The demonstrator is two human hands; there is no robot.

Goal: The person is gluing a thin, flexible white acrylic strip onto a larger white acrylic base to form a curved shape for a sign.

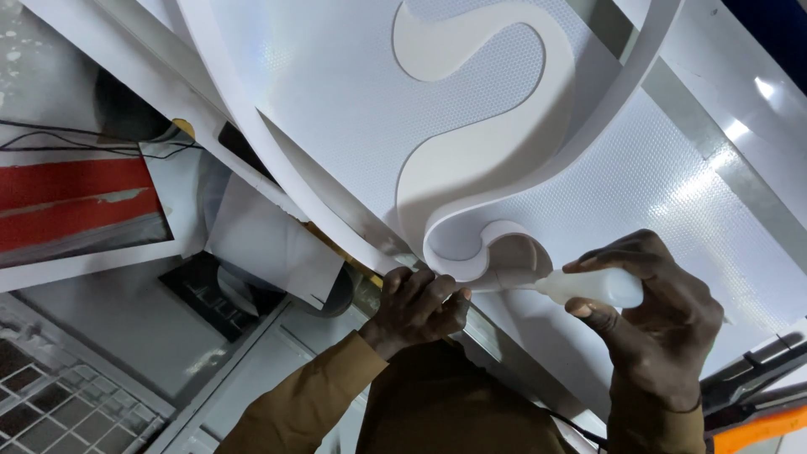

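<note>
— How far along does the gluing look?

— Partway, I'd judge. The right hand (664, 324) has its grip wrapped around a small translucent squeeze bottle (593, 287), thumb under and fingers over, and the nozzle points straight out of the grip into the tight curl of the white raised strip (496, 252). The long sweeping curves beyond the grip already stand upright on the textured white panel (672, 193), so they seem set in place; whether their seams carry glue I cannot tell.

— And the other hand?

— The left hand (416, 307) has its grip curled narrow, fingertips pressed on the outer wall of that same curl, just across from the nozzle. It steadies the strip and holds nothing loose.

— What is left?

— This curl's seam at least, in my view.

— The surface?

— The panel lies flat on a worktop, glossy with lamp glare beyond the bottle grip. Well away from the left grip lie white paper sheets (269, 240), a red board (76, 202), thin black cables (84, 139) and a grey grid floor mat (59, 395). An orange-handled tool (756, 424) sits below the right wrist.
</note>
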